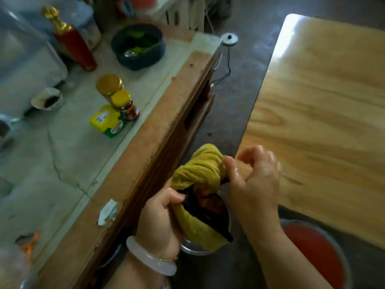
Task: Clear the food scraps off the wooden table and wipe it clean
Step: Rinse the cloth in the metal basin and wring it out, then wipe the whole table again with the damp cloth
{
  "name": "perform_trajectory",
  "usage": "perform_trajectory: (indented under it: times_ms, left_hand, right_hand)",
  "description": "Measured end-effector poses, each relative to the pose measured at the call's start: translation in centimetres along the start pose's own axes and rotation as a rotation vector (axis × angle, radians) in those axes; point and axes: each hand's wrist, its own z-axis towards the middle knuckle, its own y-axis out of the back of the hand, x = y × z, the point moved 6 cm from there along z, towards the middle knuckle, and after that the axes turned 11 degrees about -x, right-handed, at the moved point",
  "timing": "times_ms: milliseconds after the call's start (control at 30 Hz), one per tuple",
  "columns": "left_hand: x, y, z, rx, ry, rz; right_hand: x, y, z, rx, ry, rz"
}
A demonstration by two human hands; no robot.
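Both hands, left and right, gripped a twisted mustard-yellow cloth over a round metal bowl of dark scraps, just beside the pale wooden table

2 hands, 1 yellow cloth, 1 wooden table, 2 yellow-lid jars, 1 red bottle, 1 dark basket

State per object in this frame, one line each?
Mustard-yellow cloth: twisted, gripped by both hands.
Left hand: grips the cloth's lower end.
Right hand: wet, grips the upper end.
Metal bowl: under the cloth, holds dark scraps.
Wooden table: bare, glossy.
Gold-lidded jar: lid on.
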Motion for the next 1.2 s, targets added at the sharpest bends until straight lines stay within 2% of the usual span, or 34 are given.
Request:
perform_trajectory:
  times_ms: [33,167,267,400,467,633,767,867,933,1067,1200]
  left_hand:
    - [-0.2,-1.4,-0.1,0.047,-0.028,0.047]
    - [0.9,-8.4,-1.2,0.171,-0.003,0.191]
    - [1.8,-11.6,-1.9,0.202,-0.019,0.294]
    - [2.8,-15.5,-2.6,0.104,-0.121,0.489]
    - [3.6,-17.3,-2.8,0.050,-0.101,0.564]
    - [5.1,-22.6,-4.2,0.261,0.073,0.657]
    - [5.0,-25.1,-3.7,0.143,0.092,0.450]
    - [5.6,-26.4,-3.8,0.165,0.120,0.299]
    - [6.3,-26.7,-4.0,0.162,0.151,0.242]
    - [7.0,-26.3,-4.0,0.030,0.188,0.240]
    - [7.2,-25.8,-3.3,0.004,0.300,0.152]
  right_hand:
    - [-0.1,0.7,0.3,0.061,-0.062,0.045]
    - [-1.3,4.7,1.4,0.471,-0.612,0.429]
    - [-3.0,7.1,2.0,0.582,-0.787,0.583]
    - [-4.6,11.2,3.3,0.535,-0.842,0.753]
    - [-5.1,13.4,4.1,0.511,-0.839,0.812]
    - [-6.3,18.1,6.6,0.490,-0.792,0.848]
    - [-8.1,21.2,9.1,0.410,-0.762,0.839]
    - [-9.2,22.9,10.4,0.380,-0.779,0.874]
    - [-10.0,23.6,11.0,0.356,-0.839,0.945]
    - [-11.8,23.8,11.1,0.319,-1.024,1.103]
    - [-12.5,23.7,10.7,0.394,-1.115,1.172]
